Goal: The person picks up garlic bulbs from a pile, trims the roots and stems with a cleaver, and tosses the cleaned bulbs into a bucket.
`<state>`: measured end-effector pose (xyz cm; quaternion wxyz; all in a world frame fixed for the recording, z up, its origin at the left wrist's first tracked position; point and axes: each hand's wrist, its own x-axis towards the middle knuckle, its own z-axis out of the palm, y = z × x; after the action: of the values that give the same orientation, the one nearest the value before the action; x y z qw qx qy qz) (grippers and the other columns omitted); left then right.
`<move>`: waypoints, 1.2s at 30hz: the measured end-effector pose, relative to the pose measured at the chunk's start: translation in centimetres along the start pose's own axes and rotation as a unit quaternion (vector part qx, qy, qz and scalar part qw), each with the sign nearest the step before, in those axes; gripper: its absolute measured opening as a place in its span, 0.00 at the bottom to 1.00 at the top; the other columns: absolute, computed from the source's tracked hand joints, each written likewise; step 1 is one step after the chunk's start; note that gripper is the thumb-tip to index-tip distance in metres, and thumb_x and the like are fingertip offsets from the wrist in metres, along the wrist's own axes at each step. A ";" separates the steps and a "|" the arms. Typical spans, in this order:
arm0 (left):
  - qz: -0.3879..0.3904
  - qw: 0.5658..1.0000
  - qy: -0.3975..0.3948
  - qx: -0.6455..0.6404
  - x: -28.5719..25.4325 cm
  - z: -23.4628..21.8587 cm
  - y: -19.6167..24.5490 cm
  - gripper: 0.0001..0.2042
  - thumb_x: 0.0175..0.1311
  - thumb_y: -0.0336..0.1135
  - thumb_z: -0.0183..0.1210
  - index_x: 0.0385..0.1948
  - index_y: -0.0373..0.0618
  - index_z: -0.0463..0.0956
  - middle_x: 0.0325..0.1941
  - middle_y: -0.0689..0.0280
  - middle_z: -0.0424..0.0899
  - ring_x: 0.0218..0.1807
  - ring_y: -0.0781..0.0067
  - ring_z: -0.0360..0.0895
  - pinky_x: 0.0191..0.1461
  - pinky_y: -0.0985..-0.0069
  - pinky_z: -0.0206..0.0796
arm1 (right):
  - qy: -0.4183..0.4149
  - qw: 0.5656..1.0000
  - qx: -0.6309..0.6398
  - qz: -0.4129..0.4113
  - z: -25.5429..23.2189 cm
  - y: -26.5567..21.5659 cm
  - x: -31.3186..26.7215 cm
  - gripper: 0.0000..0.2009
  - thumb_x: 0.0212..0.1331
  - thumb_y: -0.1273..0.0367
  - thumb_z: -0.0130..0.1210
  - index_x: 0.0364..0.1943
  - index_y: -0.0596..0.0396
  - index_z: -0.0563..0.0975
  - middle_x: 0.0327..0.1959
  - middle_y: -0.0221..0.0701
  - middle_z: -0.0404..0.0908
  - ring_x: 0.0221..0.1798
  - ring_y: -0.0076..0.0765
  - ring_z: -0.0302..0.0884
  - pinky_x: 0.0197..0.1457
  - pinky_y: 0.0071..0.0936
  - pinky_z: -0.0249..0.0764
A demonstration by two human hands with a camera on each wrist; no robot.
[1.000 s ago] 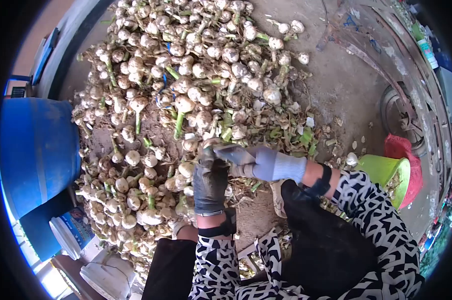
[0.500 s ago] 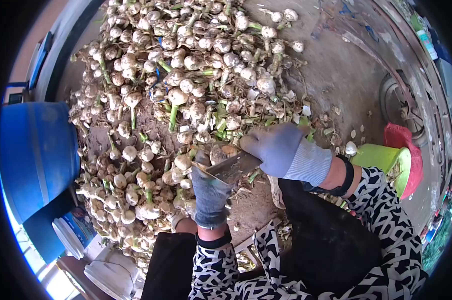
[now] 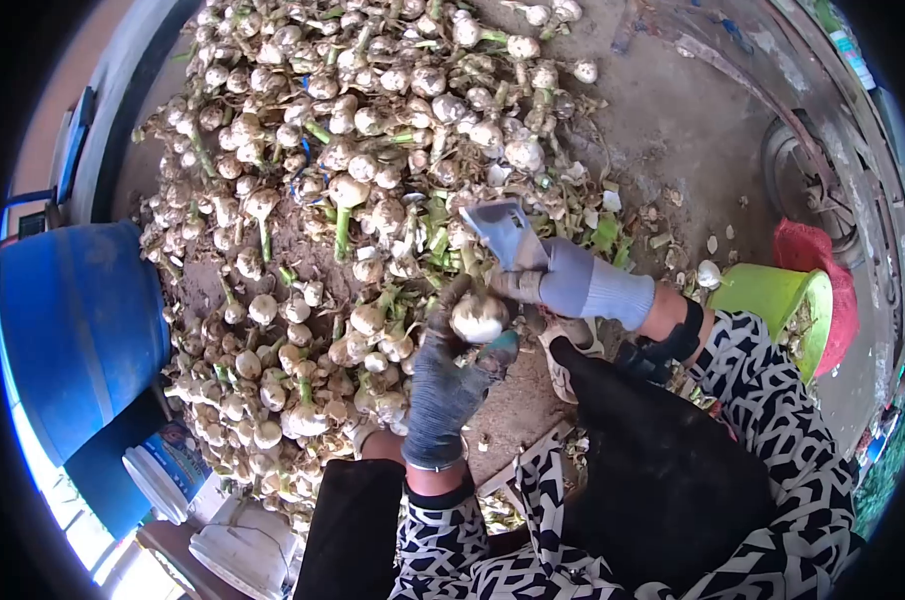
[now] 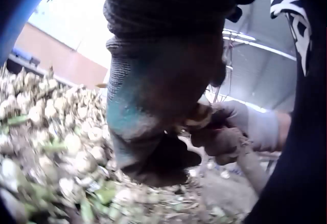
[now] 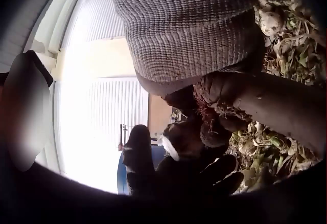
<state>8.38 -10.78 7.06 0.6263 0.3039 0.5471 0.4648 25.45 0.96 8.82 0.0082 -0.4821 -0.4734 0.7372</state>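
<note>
In the head view, my gloved left hand [image 3: 447, 385] holds a pale garlic-like bulb [image 3: 478, 318], with its thumb and fingers around the sides. My gloved right hand [image 3: 564, 280] grips a wide-bladed knife [image 3: 504, 230], its blade pointing up and left over the pile. The right fingertips are close against the bulb's upper right side. Seen from the left wrist, the left hand [image 4: 153, 101] and right hand [image 4: 230, 129] meet at the bulb [image 4: 199, 115]. Roots and dirt cling around the right hand's fingers [image 5: 217, 101] in the right wrist view; the knife handle is hidden.
A large pile of bulbs [image 3: 262, 130] with stems covers the ground ahead and left. A blue barrel [image 3: 82, 330] and white buckets [image 3: 242, 555] stand at left. At right are a lime-green bucket [image 3: 762, 300], a red sack [image 3: 822, 280] and a wheel [image 3: 792, 170].
The knife has swung up and away from the left hand, its blade now over the pile. The left hand has moved right and turned, showing the bulb. The view has shifted slightly.
</note>
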 end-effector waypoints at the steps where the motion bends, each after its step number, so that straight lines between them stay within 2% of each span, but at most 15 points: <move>1: -0.044 0.993 0.012 -0.107 -0.3 0.2 0.3 0.32 0.56 0.38 0.68 0.62 0.40 0.64 0.48 0.64 0.78 0.46 0.73 0.77 0.52 0.77 0.71 | -0.007 0.999 -0.015 0.044 0.2 -1.1 -0.3 0.09 0.62 0.66 0.56 0.38 0.59 0.80 0.22 0.32 0.82 0.25 0.28 0.81 0.29 0.26 0.75; 2: -0.018 0.988 0.080 -0.134 -0.5 0.7 -0.2 0.28 0.55 0.36 0.68 0.57 0.40 0.68 0.46 0.64 0.79 0.44 0.75 0.78 0.51 0.78 0.71 | -0.013 0.999 -0.019 0.041 0.5 -0.6 -0.2 0.09 0.62 0.66 0.56 0.38 0.59 0.80 0.22 0.32 0.82 0.25 0.28 0.81 0.29 0.26 0.75; 5: -0.002 0.978 0.116 -0.175 -0.7 0.3 -1.2 0.24 0.56 0.40 0.69 0.51 0.39 0.72 0.45 0.64 0.79 0.42 0.76 0.78 0.51 0.78 0.71 | 0.110 0.916 -0.165 -0.349 0.6 1.7 0.6 0.08 0.61 0.65 0.56 0.41 0.48 0.80 0.31 0.37 0.84 0.34 0.36 0.84 0.39 0.31 0.77; 6: 0.035 0.990 0.074 -0.114 -0.9 -0.1 -1.4 0.24 0.56 0.40 0.69 0.50 0.39 0.71 0.42 0.65 0.79 0.39 0.75 0.78 0.51 0.77 0.71 | 0.107 0.916 -0.167 -0.349 0.3 2.5 1.2 0.08 0.61 0.65 0.56 0.41 0.48 0.80 0.31 0.37 0.84 0.34 0.36 0.84 0.39 0.31 0.77; 9: 0.105 0.992 0.006 -0.070 -1.9 -2.1 -1.5 0.24 0.56 0.41 0.69 0.49 0.37 0.71 0.37 0.67 0.78 0.34 0.76 0.76 0.50 0.76 0.71 | -0.017 0.886 -0.462 -0.037 0.0 4.7 4.3 0.14 0.62 0.58 0.51 0.44 0.47 0.80 0.32 0.35 0.84 0.36 0.40 0.83 0.43 0.38 0.78; 13: -0.031 0.976 0.192 0.097 -4.6 -10.7 -0.3 0.16 0.52 0.32 0.66 0.42 0.36 0.77 0.38 0.64 0.79 0.38 0.71 0.76 0.48 0.74 0.70 | 0.051 0.856 -0.504 -0.103 0.4 3.2 8.2 0.13 0.63 0.59 0.51 0.46 0.46 0.79 0.36 0.35 0.82 0.39 0.39 0.82 0.46 0.35 0.77; 14: -0.063 0.928 0.202 0.307 -5.7 -11.9 1.5 0.14 0.49 0.30 0.65 0.40 0.39 0.79 0.45 0.60 0.81 0.46 0.64 0.78 0.51 0.70 0.69 | 0.039 0.863 -0.498 -0.071 1.6 1.5 9.5 0.10 0.61 0.59 0.56 0.43 0.43 0.80 0.48 0.30 0.80 0.42 0.40 0.82 0.48 0.40 0.77; 16: -0.018 0.693 0.257 0.673 -5.8 -13.2 2.1 0.17 0.48 0.31 0.66 0.42 0.42 0.78 0.49 0.56 0.79 0.52 0.55 0.75 0.58 0.62 0.66 | 0.096 0.812 -0.504 -0.279 3.1 -0.5 12.7 0.07 0.60 0.62 0.57 0.38 0.48 0.79 0.52 0.26 0.75 0.41 0.39 0.81 0.49 0.38 0.77; 18: 0.124 0.733 0.267 0.613 -2.9 -13.1 2.3 0.20 0.49 0.33 0.67 0.46 0.43 0.77 0.53 0.53 0.77 0.57 0.50 0.71 0.61 0.58 0.63 | 0.044 0.899 -0.420 -0.111 3.9 -5.7 13.2 0.09 0.60 0.66 0.56 0.44 0.45 0.79 0.45 0.31 0.80 0.44 0.41 0.80 0.52 0.38 0.76; 22: 0.178 0.728 0.192 0.633 7.8 -11.2 0.7 0.37 0.48 0.39 0.69 0.63 0.47 0.64 0.61 0.54 0.72 0.66 0.50 0.63 0.70 0.59 0.53 | 0.139 0.871 -0.355 -0.310 2.3 -4.7 12.5 0.10 0.65 0.60 0.51 0.41 0.48 0.77 0.39 0.37 0.80 0.42 0.41 0.80 0.51 0.37 0.75; 28: 0.227 0.674 0.179 0.680 17.4 -12.2 -4.4 0.29 0.46 0.48 0.68 0.55 0.58 0.75 0.55 0.62 0.77 0.61 0.56 0.67 0.68 0.55 0.50 | 0.154 0.936 -0.243 -0.201 -1.4 0.0 6.7 0.11 0.61 0.60 0.56 0.41 0.49 0.80 0.35 0.39 0.81 0.40 0.45 0.80 0.47 0.36 0.74; 32: 0.230 0.718 0.134 0.643 15.9 -11.8 -3.2 0.26 0.50 0.42 0.67 0.53 0.50 0.73 0.39 0.68 0.84 0.52 0.67 0.75 0.59 0.62 0.63 | 0.199 0.923 -0.271 -0.185 -1.6 1.0 6.1 0.09 0.61 0.62 0.54 0.37 0.49 0.81 0.32 0.37 0.81 0.33 0.44 0.79 0.42 0.38 0.75; 33: 0.195 0.910 0.102 0.352 15.1 -11.1 -3.3 0.26 0.50 0.39 0.69 0.53 0.47 0.72 0.39 0.67 0.83 0.49 0.70 0.76 0.53 0.68 0.69 | 0.174 0.913 -0.297 -0.219 -1.4 0.5 6.2 0.09 0.58 0.63 0.57 0.37 0.52 0.79 0.25 0.36 0.78 0.30 0.35 0.79 0.38 0.31 0.75; 34: 0.134 0.989 0.059 0.016 13.7 -9.8 -2.2 0.27 0.50 0.35 0.70 0.53 0.43 0.71 0.40 0.67 0.82 0.46 0.74 0.77 0.48 0.73 0.74 | 0.172 0.914 -0.295 -0.218 -0.8 -0.3 6.1 0.09 0.58 0.63 0.57 0.37 0.52 0.79 0.25 0.36 0.78 0.30 0.35 0.79 0.38 0.31 0.75; 36: 0.068 0.991 0.040 0.104 11.0 -8.8 -0.7 0.28 0.51 0.29 0.71 0.53 0.38 0.68 0.45 0.63 0.79 0.45 0.77 0.78 0.44 0.81 0.79 | 0.130 0.847 -0.462 -0.229 0.3 -2.1 6.1 0.08 0.56 0.61 0.59 0.33 0.49 0.77 0.23 0.34 0.75 0.29 0.36 0.78 0.36 0.35 0.75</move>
<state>-0.31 -2.15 0.10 0.5355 0.3854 0.5952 0.4588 21.09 4.75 6.02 0.0148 -0.4000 -0.8505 0.3412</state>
